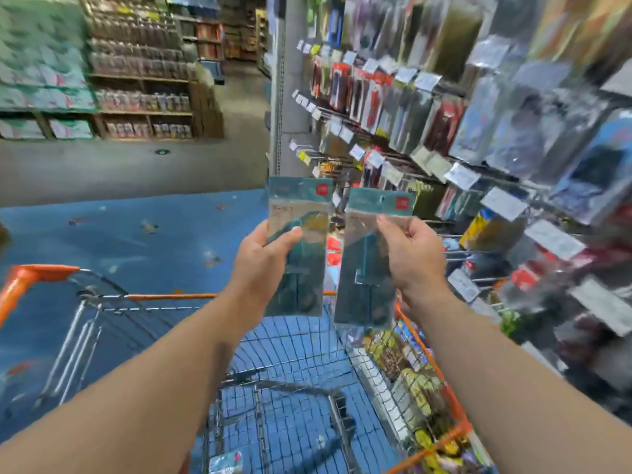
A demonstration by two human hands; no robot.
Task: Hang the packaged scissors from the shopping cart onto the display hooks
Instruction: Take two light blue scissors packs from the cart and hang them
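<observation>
two packs up, both above the shopping cart (273, 378). i see the left hand (263, 258) grasping one scissors pack (298, 248) upright over the cart's far rim, the right hand (410, 254) pinching a second pack (371, 258) just beside it. beyond the cart's right side, blurred display hooks (478, 254) carry other packaged goods.

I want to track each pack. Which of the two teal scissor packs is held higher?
The teal scissor pack in the left hand: its red-stickered top edge sits above that of the right hand pack.
</observation>
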